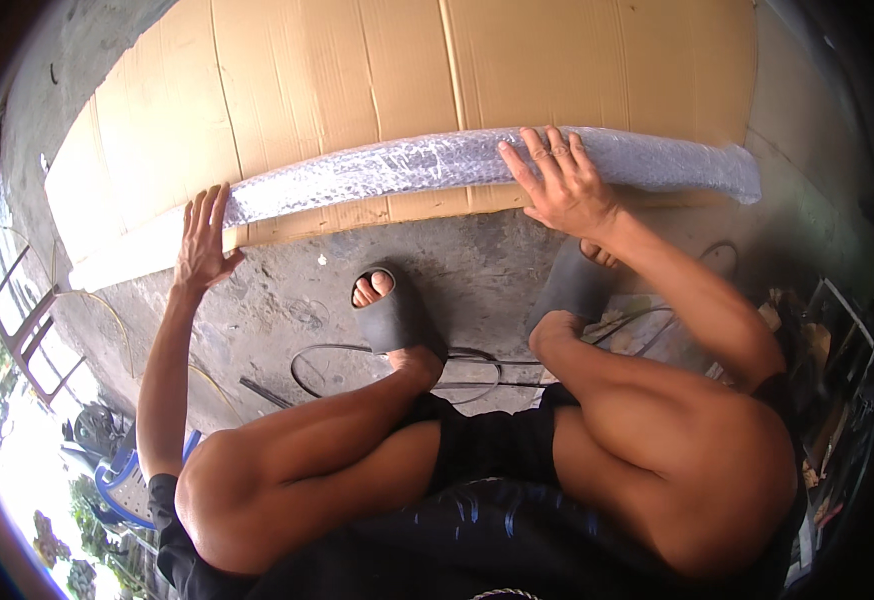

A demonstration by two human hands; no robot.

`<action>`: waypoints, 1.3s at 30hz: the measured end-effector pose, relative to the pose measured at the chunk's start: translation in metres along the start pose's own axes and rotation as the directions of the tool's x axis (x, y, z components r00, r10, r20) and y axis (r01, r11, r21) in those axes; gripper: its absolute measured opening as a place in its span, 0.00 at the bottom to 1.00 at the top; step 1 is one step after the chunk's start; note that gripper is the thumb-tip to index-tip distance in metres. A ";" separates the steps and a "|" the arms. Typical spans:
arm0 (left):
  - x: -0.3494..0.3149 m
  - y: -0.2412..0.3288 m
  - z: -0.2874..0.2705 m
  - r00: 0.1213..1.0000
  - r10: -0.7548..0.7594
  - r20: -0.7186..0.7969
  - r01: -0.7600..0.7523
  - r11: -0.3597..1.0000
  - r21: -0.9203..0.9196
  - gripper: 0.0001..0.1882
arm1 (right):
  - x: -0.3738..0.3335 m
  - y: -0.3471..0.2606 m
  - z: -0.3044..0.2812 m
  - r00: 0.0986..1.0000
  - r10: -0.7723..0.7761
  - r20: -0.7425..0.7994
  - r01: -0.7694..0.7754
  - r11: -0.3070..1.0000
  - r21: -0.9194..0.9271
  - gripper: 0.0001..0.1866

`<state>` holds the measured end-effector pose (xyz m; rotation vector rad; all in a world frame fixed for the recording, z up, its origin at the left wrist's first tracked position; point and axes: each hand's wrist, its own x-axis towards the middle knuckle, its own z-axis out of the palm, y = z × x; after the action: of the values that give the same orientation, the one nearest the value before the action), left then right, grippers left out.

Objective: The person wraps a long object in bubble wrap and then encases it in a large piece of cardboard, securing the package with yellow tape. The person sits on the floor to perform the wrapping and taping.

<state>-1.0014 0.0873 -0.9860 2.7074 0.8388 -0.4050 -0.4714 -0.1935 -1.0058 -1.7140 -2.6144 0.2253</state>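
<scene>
The gray floor [287, 290] is the biggest thing, and it looks worn and has dark marks. On it lies a big brown sheet of cardboard [407, 70] with fold lines running across it. A person sits low with bare legs [307, 460] bent and knees wide apart. In front of the feet, a long roll [407, 165] in shiny clear bubble wrap lies along the near edge of the cardboard. It goes from side to side and looks curved here. Its left end is so bright that it is hard to see. Off to the left is a dark metal frame [32, 345], and nearer the person's left knee is a blue chair [129, 492]. Thin black cords [265, 392] loop on the floor around the feet. The person wears dark gray slippers [397, 310] with open toes. The right hand [567, 190] lies flat on top of the roll, right of its middle, with its fingers spread. The left hand [205, 240] rests on the roll near its bright end, fingers side by side and thumb sticking out. One right finger seems to have a thin ring [559, 151].
</scene>
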 end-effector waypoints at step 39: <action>0.038 -0.092 -0.068 0.812 -0.274 0.515 0.388 0.913 -0.127 0.52 | 0.097 0.087 -0.070 0.765 -0.170 0.621 -0.215 0.842 0.495 0.59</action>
<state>-1.0128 0.2024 -0.9529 2.0936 1.1203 -0.9594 -0.4253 -0.0631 -0.9542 -1.6297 -2.4778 1.6674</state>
